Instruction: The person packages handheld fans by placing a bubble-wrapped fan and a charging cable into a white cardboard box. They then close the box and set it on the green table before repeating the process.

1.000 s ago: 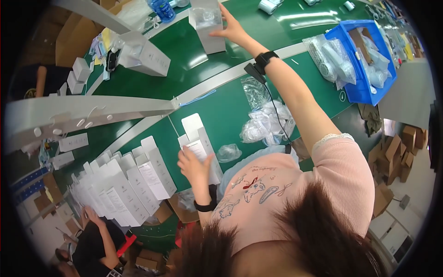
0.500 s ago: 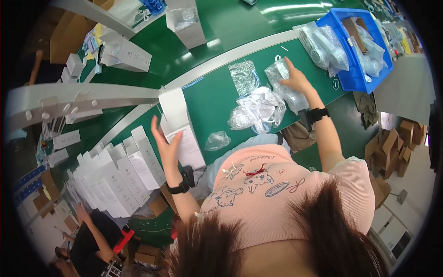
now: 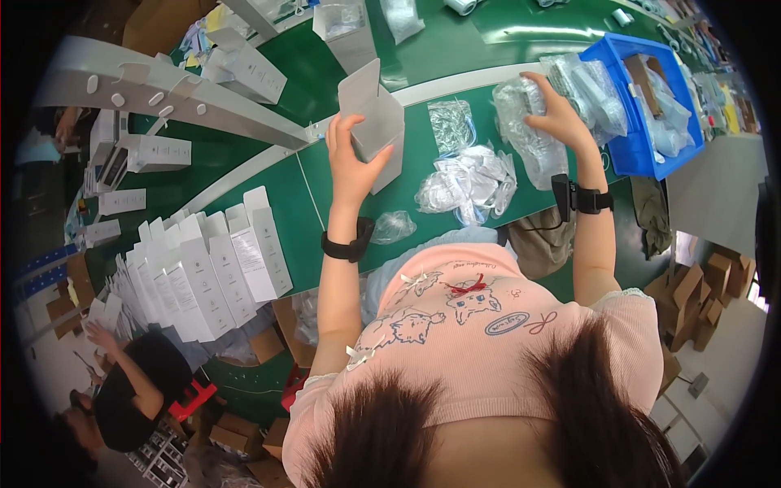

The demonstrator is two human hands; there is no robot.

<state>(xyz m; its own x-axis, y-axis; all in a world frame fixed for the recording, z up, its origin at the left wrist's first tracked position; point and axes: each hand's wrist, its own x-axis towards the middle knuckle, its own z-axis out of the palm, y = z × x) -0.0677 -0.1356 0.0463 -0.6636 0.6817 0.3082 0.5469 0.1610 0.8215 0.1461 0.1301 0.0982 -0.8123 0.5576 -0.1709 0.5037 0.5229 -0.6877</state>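
Note:
My left hand (image 3: pixel 355 167) grips the near left side of a tall white box (image 3: pixel 389 134), its thumb and fingers spread around the edge. The box's top flap stands up and its opening faces me. My right hand (image 3: pixel 561 118) is closed around the right side of a clear bubble-wrap pack (image 3: pixel 525 142); the wrap hides what is inside. Between my hands lie a flat clear plastic bag (image 3: pixel 451 128) and a heap of white bagged pieces (image 3: pixel 468 183). A small crumpled clear bag (image 3: pixel 394 228) rests near the table edge.
Several white boxes (image 3: pixel 203 276) stand in rows at the left. A blue bin (image 3: pixel 647 106) with wrapped items is at the far right, more bubble-wrap packs (image 3: pixel 586 89) beside it. A metal post (image 3: pixel 187 93) crosses the left. Another person (image 3: pixel 138 382) works at the lower left.
My left hand has taken hold of the white box, which has moved away from me and right. My right hand has closed on the bubble-wrap pack, and the pack has shifted slightly.

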